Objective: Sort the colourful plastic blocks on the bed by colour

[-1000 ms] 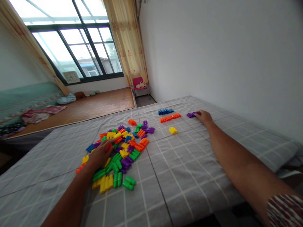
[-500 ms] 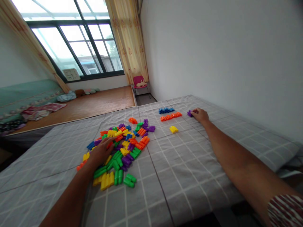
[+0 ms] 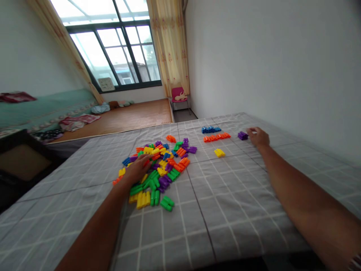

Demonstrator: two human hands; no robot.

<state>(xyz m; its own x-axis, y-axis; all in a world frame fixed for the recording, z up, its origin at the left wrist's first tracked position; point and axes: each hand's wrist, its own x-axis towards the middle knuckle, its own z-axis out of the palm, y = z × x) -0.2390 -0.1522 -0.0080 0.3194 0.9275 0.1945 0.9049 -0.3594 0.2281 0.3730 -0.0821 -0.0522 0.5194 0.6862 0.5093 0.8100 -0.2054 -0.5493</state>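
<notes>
My left hand (image 3: 137, 169) lies over a pile of plastic building blocks (image 3: 154, 183) in green, yellow, orange, purple and blue. Its fingers are stretched out across the pile, with a red-orange block (image 3: 146, 163) showing beside them. To the right, a purple block (image 3: 242, 135) rests on the checked cloth. Just right of it is my right hand (image 3: 259, 136), fingers slightly bent and apart from the block, with nothing visible in them. Near that block lie a row of blue blocks (image 3: 211, 130), a row of orange blocks (image 3: 217, 137) and a yellow block (image 3: 219, 153).
A grey checked cloth (image 3: 197, 218) covers the surface under the blocks. A white wall (image 3: 270, 67) runs along the right side. Farther back are a low wooden platform (image 3: 135, 114), a pink chair (image 3: 177, 92) and a dark chair-like object (image 3: 25, 165) at the left.
My right hand has let go of the purple block and drawn slightly away to its right. My left hand stays on the pile. The whole view has shifted, so things appear farther right.
</notes>
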